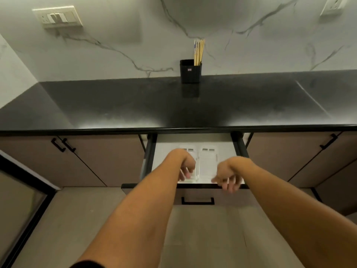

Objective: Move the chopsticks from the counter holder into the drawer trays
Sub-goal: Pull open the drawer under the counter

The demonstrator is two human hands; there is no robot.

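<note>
Head view: below the black worktop, the drawer stands open, two clear trays inside. My left hand dips over the left one, and I cannot tell its grip. My right hand hangs loose, holding nothing. At the worktop's back, the holder has the chopsticks upright.

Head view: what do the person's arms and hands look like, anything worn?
The left forearm and right forearm are bare. The left hand and right hand wear no gloves, and no watch or bracelet shows at either wrist. The fingers are too blurred to tell rings. A dark sleeve edge shows on the left upper arm at the frame's bottom.
</note>
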